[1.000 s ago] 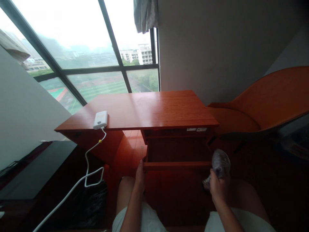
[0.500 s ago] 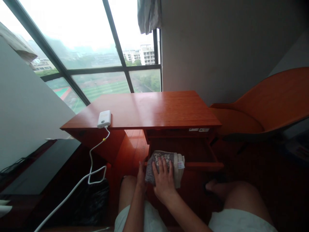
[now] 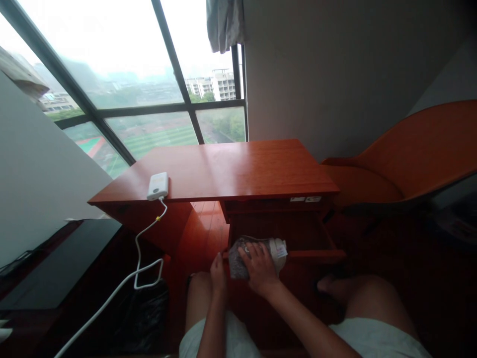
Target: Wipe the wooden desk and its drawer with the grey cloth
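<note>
A grey patterned cloth [image 3: 238,266] with a beige edge and a white tag lies over the front edge of an open wooden drawer [image 3: 316,255]. My right hand [image 3: 262,268] is on top of it, fingers bent and gripping the bunched fabric. At the left end of the drawer front is my left hand [image 3: 218,273], its fingers closed around the corner there. Part of the drawer front is hidden under the cloth.
Above the drawer is the red-brown desk [image 3: 238,169], bearing a white power bank [image 3: 158,186] with a white cable [image 3: 112,297] hanging down to the left. An orange chair [image 3: 410,159] stands at right. A dark bag [image 3: 143,318] lies at lower left.
My right hand has gone from lying flat with spread fingers to curled on the cloth, and has shifted slightly right. The cloth is more bunched. My left hand stays at the drawer corner.
</note>
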Tool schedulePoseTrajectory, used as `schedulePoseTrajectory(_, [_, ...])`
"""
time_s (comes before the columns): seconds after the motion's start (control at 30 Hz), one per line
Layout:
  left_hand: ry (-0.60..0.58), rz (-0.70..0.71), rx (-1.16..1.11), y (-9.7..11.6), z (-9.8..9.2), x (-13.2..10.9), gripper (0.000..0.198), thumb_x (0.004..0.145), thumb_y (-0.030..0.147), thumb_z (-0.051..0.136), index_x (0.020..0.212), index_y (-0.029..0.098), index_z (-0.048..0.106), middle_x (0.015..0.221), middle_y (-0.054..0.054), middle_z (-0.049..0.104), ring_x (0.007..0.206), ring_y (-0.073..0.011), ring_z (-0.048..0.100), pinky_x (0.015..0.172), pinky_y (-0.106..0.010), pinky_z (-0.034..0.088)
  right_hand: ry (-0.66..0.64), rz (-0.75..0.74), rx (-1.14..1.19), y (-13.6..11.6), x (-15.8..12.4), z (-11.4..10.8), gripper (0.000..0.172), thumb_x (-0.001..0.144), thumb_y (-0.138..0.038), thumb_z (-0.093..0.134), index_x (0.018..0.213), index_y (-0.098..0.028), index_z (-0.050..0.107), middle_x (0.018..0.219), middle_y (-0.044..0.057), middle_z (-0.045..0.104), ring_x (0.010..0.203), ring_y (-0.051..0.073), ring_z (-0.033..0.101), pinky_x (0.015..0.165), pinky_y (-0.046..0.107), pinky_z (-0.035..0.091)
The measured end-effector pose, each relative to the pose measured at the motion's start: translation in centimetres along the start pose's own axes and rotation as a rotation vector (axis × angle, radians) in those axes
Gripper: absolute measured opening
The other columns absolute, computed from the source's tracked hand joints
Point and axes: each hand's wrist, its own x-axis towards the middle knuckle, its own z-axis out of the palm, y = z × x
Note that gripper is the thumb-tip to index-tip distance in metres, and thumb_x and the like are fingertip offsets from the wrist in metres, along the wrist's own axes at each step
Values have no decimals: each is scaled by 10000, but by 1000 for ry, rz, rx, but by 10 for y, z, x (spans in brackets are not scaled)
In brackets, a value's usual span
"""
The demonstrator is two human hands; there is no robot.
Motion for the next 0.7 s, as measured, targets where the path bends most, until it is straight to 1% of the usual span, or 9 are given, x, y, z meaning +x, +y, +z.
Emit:
schedulePoseTrajectory(0.07, [1,31,43,5,0,-6,471,845,536,484,976,131,686,1012,-105,715,1030,-258,625,948,-377,440,74,62,-32,24,-21,-3,764,693,-345,595,1395,-260,305,1402,141,432,1283,325,372,1141,497,137])
schedulePoseTrajectory(0.13, [-12,79,105,11,0,-13,490,865,530,438,1013,130,679,1020,-108,714,1022,-259,630,914,-365,460,159,103,-98,54,-42,-9,747,686,-325,601,1382,-268,336,1361,119,467,1263,301,388,1145,489,137])
schedulePoseTrajectory(0.2, [-20,134,181,17,0,-19,490,884,514,402,1034,135,674,1007,-105,716,1004,-260,637,880,-356,475,236,104,-164,86,-62,-17,716,689,-358,601,1359,-240,376,1297,117,509,1222,290,418,1140,494,164])
schedulePoseTrajectory(0.27, [-15,187,267,21,-1,-23,480,898,493,377,1051,144,668,997,-101,716,991,-263,638,864,-353,477,336,111,-210,117,-78,-23,689,697,-462,595,1310,-196,429,1224,122,548,1158,276,460,1126,498,207])
schedulePoseTrajectory(0.37, [6,239,383,23,-1,-24,470,908,468,350,1069,154,660,992,-101,712,980,-268,637,861,-359,471,462,144,-287,151,-98,-28,676,691,-467,599,1276,-163,451,1189,128,568,1134,273,482,1111,513,248])
schedulePoseTrajectory(0.43, [14,250,425,23,0,-24,471,909,460,335,1071,156,657,992,-105,709,974,-269,637,856,-361,472,539,189,-320,163,-107,-28,664,677,-429,608,1262,-155,457,1189,136,568,1145,286,486,1106,539,257])
schedulePoseTrajectory(0.53, [18,265,444,21,1,-24,471,909,449,321,1071,158,654,1019,-115,702,997,-267,631,869,-362,470,715,341,-307,168,-115,-22,636,683,-379,584,1261,-148,450,1247,165,531,1212,332,451,1080,588,280])
schedulePoseTrajectory(0.63, [40,276,481,20,3,-24,476,909,436,307,1076,154,653,1064,-131,691,1030,-269,620,902,-374,458,947,547,-178,162,-111,-13,658,730,-328,544,1329,-117,373,1376,216,415,1311,355,360,1067,581,315])
schedulePoseTrajectory(0.7, [57,286,513,19,5,-23,484,907,429,302,1087,145,650,1085,-144,684,1045,-272,615,921,-385,450,1049,694,-13,156,-103,-6,672,776,-335,494,1378,-109,296,1420,235,364,1322,349,349,1058,572,331])
